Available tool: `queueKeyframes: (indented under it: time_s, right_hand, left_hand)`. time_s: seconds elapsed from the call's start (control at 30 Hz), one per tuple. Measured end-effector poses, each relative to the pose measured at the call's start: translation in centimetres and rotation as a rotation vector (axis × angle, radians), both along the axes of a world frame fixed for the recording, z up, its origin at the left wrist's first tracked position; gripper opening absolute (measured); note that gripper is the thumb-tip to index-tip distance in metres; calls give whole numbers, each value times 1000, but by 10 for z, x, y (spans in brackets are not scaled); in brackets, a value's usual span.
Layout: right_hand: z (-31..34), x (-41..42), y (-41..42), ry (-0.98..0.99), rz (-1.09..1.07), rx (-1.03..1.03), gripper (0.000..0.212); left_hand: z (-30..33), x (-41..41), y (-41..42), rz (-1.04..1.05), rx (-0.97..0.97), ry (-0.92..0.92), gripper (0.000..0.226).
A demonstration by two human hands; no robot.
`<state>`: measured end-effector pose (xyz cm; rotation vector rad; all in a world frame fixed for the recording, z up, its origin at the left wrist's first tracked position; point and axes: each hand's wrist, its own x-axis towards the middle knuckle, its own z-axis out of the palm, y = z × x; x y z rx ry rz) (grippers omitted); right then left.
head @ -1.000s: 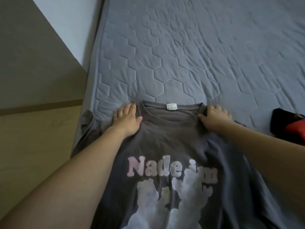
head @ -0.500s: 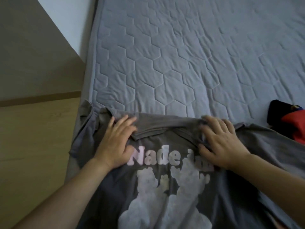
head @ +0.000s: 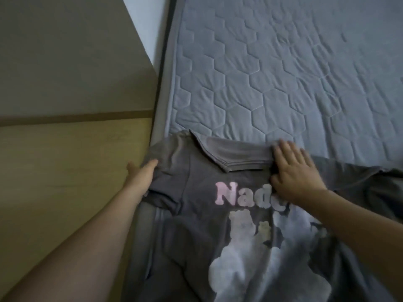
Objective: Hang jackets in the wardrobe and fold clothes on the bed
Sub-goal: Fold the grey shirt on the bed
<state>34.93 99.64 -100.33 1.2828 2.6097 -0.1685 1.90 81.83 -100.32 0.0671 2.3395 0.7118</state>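
T-shirt [head: 196, 214]: we see a grey shirt, print side up, lying on the bed [head: 283, 73] at its left edge, its top folded down so the collar band sits above the pink lettering.
Left hand [head: 141, 173]: at the shirt's left sleeve by the bed's edge; our thumb lies on the cloth, the other fingers are hidden beneath it, so it seems to grip the sleeve.
Right hand [head: 294, 171]: flat on the folded top, fingers [head: 285, 149] straight and spread, pressing and holding nothing.
Floor [head: 65, 171]: wooden, left of the bed.
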Motion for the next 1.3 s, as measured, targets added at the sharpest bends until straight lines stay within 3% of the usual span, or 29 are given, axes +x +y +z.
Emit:
queueKeyframes:
  time_s: [0.07, 0.17, 0.3, 0.4, 0.47, 0.57, 0.63, 0.7, 0.73, 0.8, 0.83, 0.9, 0.97, 1.1, 1.23, 1.3]
  right_hand:
    - [16, -47, -18, 20, 152, 16, 77]
    - [24, -86, -32, -84, 184, 12, 61]
    - [31, -113, -38, -57, 177, -109, 32]
    - [25, -122, -54, -93, 166, -251, 61]
    - [22, -117, -63, -94, 113, -291, 80]
    - [27, -96, -53, 35, 106, -176, 78]
    - [31, -73, -39, 82, 60, -147, 74]
    - [29, -41, -27, 18, 1, -183, 75]
    - [26, -24, -24, -38, -9, -210, 77]
    - [23, 9, -21, -104, 20, -225, 81]
    - [22, 23, -22, -116, 43, -202, 83]
    - [18, 47, -23, -109, 38, -137, 81]
    - [14, 68, -25, -109, -16, -114, 75]
    - [5, 104, -22, -149, -108, -197, 72]
    - [12, 137, -17, -222, -55, -173, 71]
    - [27, 156, -10, -233, -146, -119, 70]
  left_hand:
    - [6, -2, -11, 63, 94, -247, 52]
    - [6, 0, -23, 263, 163, -285, 35]
    - [17, 7, -21, 387, 368, 80, 17]
    - [33, 11, -26, 383, 433, 202, 12]
    - [38, 11, -33, 296, 198, 222, 22]
    - [63, 14, -30, 51, -114, 404, 25]
    - [83, 28, -12, -76, -25, 677, 17]
    - [96, 64, 11, -289, 172, 794, 11]
    - [97, 91, 21, -469, 238, 740, 12]
    - [88, 143, 33, -795, 221, 458, 21]
    - [82, 160, 35, -863, 208, 362, 24]
    - [65, 172, 43, -817, 245, 472, 26]
    - [44, 167, 52, -810, 138, 589, 42]
    - [-3, 152, 63, -1030, -224, 487, 61]
    - [-9, 144, 79, -842, -389, 334, 67]
    - [3, 162, 89, -830, -440, 418, 71]
